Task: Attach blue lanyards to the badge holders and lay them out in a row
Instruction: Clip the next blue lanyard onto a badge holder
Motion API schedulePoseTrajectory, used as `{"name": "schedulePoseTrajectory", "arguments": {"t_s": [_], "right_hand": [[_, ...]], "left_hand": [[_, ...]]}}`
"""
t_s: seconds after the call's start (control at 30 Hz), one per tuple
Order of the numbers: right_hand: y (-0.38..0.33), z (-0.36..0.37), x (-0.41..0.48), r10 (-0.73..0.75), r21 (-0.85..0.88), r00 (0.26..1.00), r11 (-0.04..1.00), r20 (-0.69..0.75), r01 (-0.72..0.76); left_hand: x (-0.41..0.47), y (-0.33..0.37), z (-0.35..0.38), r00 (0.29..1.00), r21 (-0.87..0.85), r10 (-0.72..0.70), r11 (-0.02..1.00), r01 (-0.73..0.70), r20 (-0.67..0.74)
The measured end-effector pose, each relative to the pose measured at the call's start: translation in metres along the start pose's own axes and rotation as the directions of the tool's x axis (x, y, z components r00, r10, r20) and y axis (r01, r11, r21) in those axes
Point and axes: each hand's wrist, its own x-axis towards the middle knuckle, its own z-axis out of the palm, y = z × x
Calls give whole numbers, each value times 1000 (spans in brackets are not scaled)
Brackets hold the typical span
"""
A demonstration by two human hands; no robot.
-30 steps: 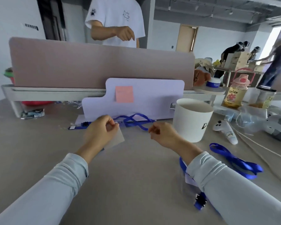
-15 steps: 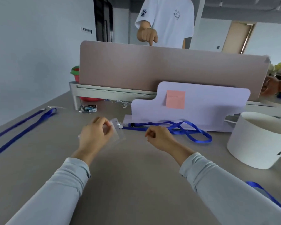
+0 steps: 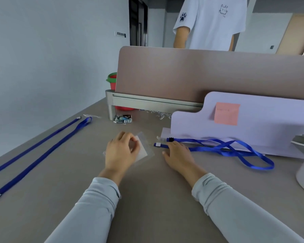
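Right hand (image 3: pixel 178 155) lower, lanyard (image 3: pixel 205 149) crosswise

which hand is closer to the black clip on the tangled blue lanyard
Right. The right hand lies right beside the small black plastic clip; the left hand sits farther left, holding the clear plastic badge holder.

Table (image 3: pixel 147 199): badge holder (image 3: pixel 145 150) at centre, gripped by the left hand (image 3: pixel 120 153); right hand (image 3: pixel 178 155) just right of it, resting on the near end of the looped lanyard (image 3: pixel 235 148), which runs right before the standing board (image 3: pixel 261 127). Straight lanyard (image 3: pixel 39 151) lies far left. Divider (image 3: pixel 200 74) behind the board; packet (image 3: pixel 123 119) at its foot; a person (image 3: pixel 209 23) stands beyond it
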Motion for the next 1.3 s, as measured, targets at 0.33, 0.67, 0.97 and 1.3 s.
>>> {"name": "schedulePoseTrajectory", "arguments": {"t_s": [0.33, 0.67, 0.97, 1.3], "right_hand": [[-4, -21, -28, -2, -110, 996, 994, -89, -8], [-5, -18, -43, -144, 170, 971, 979, 189, 112], [37, -78, -78, 16, 342, 986, 937, 167, -73], [121, -115, -165, 200, 448, 979, 878, -26, -168]], "left_hand": [[-4, -5, 3, 994, -131, -100, 986, 103, 33], [-7, 3, 1, 989, -251, -72, 962, 104, 131], [-19, 62, 7, 943, -390, 161, 920, -37, 290], [-38, 171, 37, 798, -479, 491, 825, -298, 349]]}}
